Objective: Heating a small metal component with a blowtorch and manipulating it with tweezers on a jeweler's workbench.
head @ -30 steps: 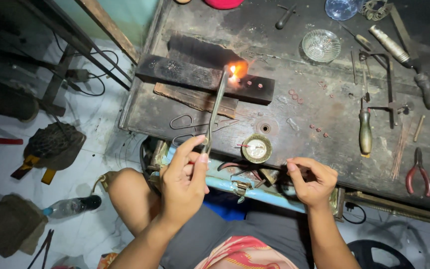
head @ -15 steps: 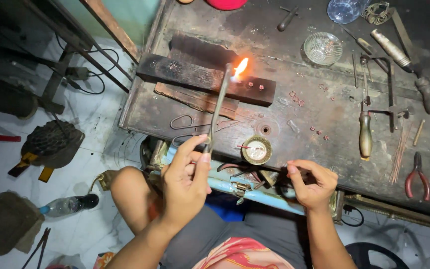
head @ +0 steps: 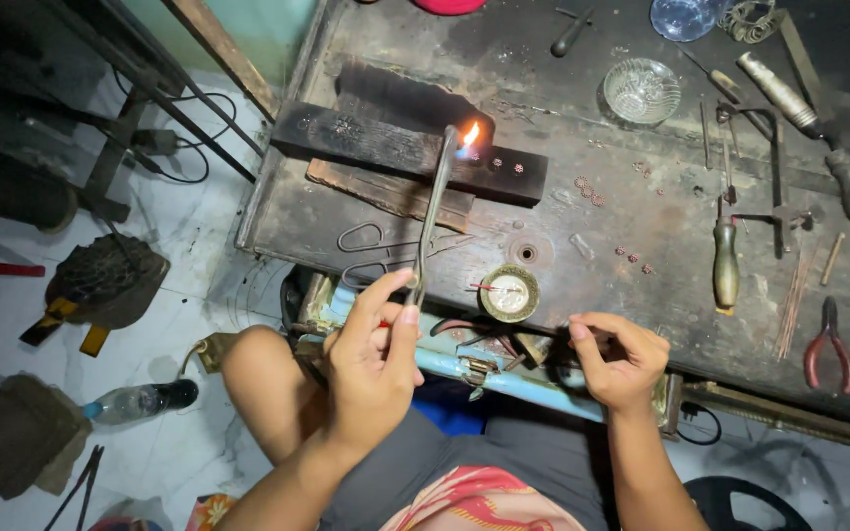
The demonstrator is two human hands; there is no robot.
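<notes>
My left hand [head: 376, 354] grips the near end of a long thin metal torch pipe [head: 433, 211]. Its far tip burns with a small flame [head: 469, 138] over a charred wooden block [head: 395, 147] on the workbench [head: 582, 211]. Tiny ring-like pieces [head: 511, 165] lie on the block just right of the flame. My right hand [head: 622, 359] hovers at the bench's near edge with fingers curled, pinching something small that I cannot make out. A small round brass dish [head: 510, 292] sits between my hands.
A glass bowl [head: 641, 90], a wooden-handled tool [head: 726, 261], red pliers [head: 824, 344] and other hand tools lie on the bench's right side. Scissors [head: 371, 251] lie near my left hand. On the floor at left are a plastic bottle [head: 135, 401] and cables [head: 174, 157].
The flame has shrunk and sits lower on the block. My left hand holds the pipe in about the same place; my right hand has barely shifted.
</notes>
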